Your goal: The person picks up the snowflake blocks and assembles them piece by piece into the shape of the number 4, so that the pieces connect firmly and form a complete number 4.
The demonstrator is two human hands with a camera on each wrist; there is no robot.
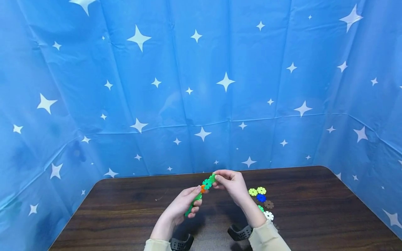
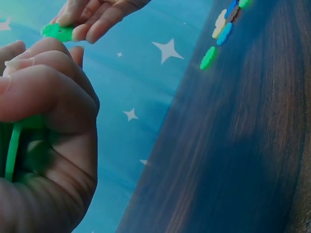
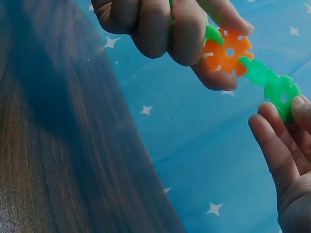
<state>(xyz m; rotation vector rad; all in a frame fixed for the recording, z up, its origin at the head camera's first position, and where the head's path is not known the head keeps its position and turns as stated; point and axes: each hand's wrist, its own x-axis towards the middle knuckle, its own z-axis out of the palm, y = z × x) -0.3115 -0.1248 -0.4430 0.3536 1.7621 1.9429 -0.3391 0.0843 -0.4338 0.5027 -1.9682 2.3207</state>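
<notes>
A chain of notched plastic snowflake discs is held above the table between both hands. My left hand (image 1: 182, 205) grips its lower part, fingers curled round green discs, with the thumb at the orange disc (image 3: 228, 52). Beyond the orange one, a teal-green disc (image 1: 207, 183) slots into it. At the upper end sits a green disc (image 3: 283, 94), joined to the teal-green one in the right wrist view. My right hand (image 1: 233, 184) pinches this end disc between thumb and fingers. The left palm and fingers partly hide the lower green discs.
Loose discs lie on the dark wooden table (image 1: 125, 209) right of the hands: two yellow (image 1: 261, 190), a blue (image 1: 261, 198), a brown (image 1: 268, 204), a white (image 1: 268, 215) and a green (image 1: 260, 208) partly behind the right forearm. A blue starry curtain (image 1: 207, 104) surrounds the table's far side.
</notes>
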